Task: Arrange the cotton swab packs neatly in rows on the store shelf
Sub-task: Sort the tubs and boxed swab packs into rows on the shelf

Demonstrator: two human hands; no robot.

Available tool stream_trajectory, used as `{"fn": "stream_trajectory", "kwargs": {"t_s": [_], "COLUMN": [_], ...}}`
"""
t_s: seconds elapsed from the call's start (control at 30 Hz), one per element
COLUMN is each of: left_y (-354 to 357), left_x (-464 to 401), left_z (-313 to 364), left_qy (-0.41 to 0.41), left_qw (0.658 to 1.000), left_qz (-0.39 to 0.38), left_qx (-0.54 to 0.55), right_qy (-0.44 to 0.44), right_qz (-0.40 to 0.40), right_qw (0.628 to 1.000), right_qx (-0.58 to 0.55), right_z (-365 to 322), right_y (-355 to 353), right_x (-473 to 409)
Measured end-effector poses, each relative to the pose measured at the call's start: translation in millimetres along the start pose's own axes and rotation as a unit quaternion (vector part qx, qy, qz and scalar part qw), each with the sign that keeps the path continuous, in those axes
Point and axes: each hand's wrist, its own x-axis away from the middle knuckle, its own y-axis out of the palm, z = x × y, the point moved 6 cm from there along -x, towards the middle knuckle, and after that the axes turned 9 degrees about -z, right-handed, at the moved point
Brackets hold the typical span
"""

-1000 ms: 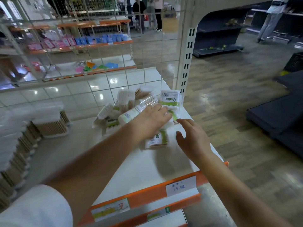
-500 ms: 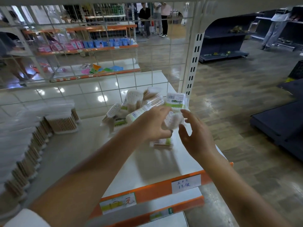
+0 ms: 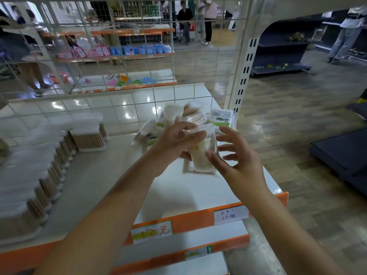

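My left hand (image 3: 176, 141) grips a clear pack of cotton swabs (image 3: 202, 155) and holds it above the white shelf (image 3: 188, 195). Just to its right, my right hand (image 3: 236, 157) has spread fingers whose tips touch the pack's right edge. Behind the hands lies a loose heap of swab packs (image 3: 174, 118), some with green labels. One green-labelled pack (image 3: 222, 118) stands upright by the shelf post. Along the shelf's left side runs a neat row of swab packs (image 3: 39, 175) with wooden sticks showing.
A white slotted post (image 3: 244, 76) rises at the shelf's back right corner, and a wire grid (image 3: 119, 56) closes the back. The orange front rail (image 3: 194, 217) carries price labels. Right of the shelf is wood floor. Other people stand in distant aisles.
My left hand has lifted a pack out of the heap and drawn it toward me. My right hand has risen from the shelf surface to the pack's side.
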Motion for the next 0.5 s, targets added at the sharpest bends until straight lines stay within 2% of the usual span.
{"fn": "stream_trajectory", "kwargs": {"t_s": [0.3, 0.5], "left_y": [-4.2, -29.0], "left_x": [17.7, 24.2], "left_z": [-1.5, 7.1], "left_qy": [0.010, 0.002], "left_qw": [0.999, 0.997], "left_qz": [-0.011, 0.035], "left_qx": [-0.030, -0.065], "right_qy": [0.029, 0.030], "right_qz": [-0.098, -0.097], "right_qw": [0.995, 0.994], "right_qx": [-0.011, -0.043], "right_z": [-4.0, -20.4], "right_y": [19.5, 32.6], "right_x": [1.3, -8.0]}}
